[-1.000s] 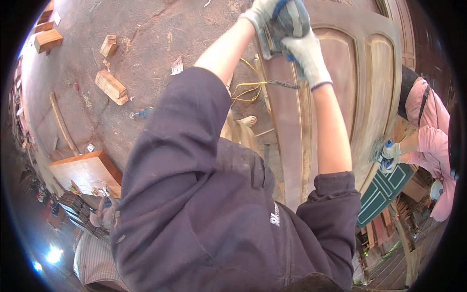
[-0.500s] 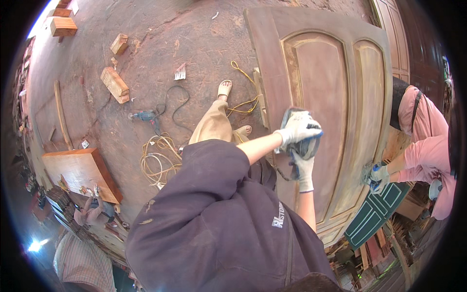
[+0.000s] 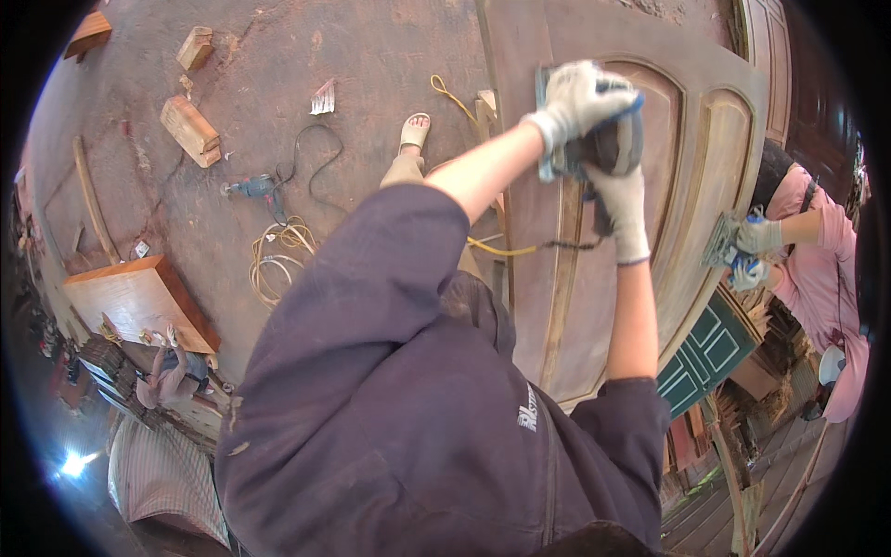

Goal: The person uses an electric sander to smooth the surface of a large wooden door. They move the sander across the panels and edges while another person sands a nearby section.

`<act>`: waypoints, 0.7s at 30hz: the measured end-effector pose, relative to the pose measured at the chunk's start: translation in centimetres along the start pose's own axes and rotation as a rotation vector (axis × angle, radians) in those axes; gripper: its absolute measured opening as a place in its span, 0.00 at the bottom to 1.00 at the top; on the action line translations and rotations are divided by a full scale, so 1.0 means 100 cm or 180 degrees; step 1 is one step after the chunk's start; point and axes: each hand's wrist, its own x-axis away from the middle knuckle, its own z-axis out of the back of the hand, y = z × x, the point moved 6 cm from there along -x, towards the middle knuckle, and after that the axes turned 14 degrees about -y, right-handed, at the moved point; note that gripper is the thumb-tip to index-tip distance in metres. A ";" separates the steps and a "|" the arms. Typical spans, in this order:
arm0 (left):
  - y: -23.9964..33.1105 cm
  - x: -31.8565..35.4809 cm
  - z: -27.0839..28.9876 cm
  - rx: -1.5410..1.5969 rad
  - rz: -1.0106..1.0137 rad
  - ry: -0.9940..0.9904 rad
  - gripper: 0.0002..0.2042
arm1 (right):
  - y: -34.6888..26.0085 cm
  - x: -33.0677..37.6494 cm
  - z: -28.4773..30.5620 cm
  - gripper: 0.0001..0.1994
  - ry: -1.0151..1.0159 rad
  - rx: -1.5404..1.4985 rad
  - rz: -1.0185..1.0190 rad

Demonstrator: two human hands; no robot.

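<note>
Both my hands wear white work gloves and grip a dark power sander with a grey-blue base. My left hand is wrapped over its top at the far side. Nearer to me, my right hand holds the rear of its body. The sander rests on a brown wooden panelled door, near the far left part of its arched moulding. From the sander a dark cable runs left and joins a yellow cord. My gloves partly hide the sander's grip.
At the door's right edge a co-worker in pink holds another sander with gloved hands. On the floor to the left lie a blue power tool, coiled cords, wooden blocks and a thick board. A green panel leans at the right.
My hands and the sander have moved away from me along the door, toward its far left part. My arms are stretched further out. The co-worker's hands have shifted slightly at the door edge.
</note>
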 end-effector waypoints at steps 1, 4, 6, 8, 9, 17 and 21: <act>-0.002 -0.015 0.006 -0.0041 -0.0035 0.0040 0.23 | -0.009 -0.014 0.005 0.22 -0.0107 0.0011 -0.0121; -0.013 -0.053 0.013 0.0162 -0.0026 -0.0309 0.24 | -0.021 -0.034 0.014 0.23 -0.0182 -0.0056 -0.0239; -0.012 -0.049 0.005 -0.0023 -0.0295 -0.0246 0.21 | -0.018 -0.030 0.014 0.21 0.0053 -0.0148 -0.0055; -0.003 -0.026 -0.013 -0.0373 -0.0881 -0.0426 0.17 | 0.009 -0.007 0.004 0.21 0.0319 -0.0695 0.0322; 0.005 -0.010 -0.026 -0.0456 -0.0791 -0.0698 0.14 | 0.028 0.009 -0.003 0.22 0.0327 -0.0625 0.0121; 0.005 0.140 -0.118 -0.0333 -0.0306 -0.1789 0.10 | 0.113 0.169 -0.077 0.44 0.0697 -0.0962 -0.0683; 0.006 0.182 -0.170 -0.0472 -0.0416 -0.2583 0.13 | 0.165 0.228 -0.113 0.40 0.1075 -0.1151 -0.1225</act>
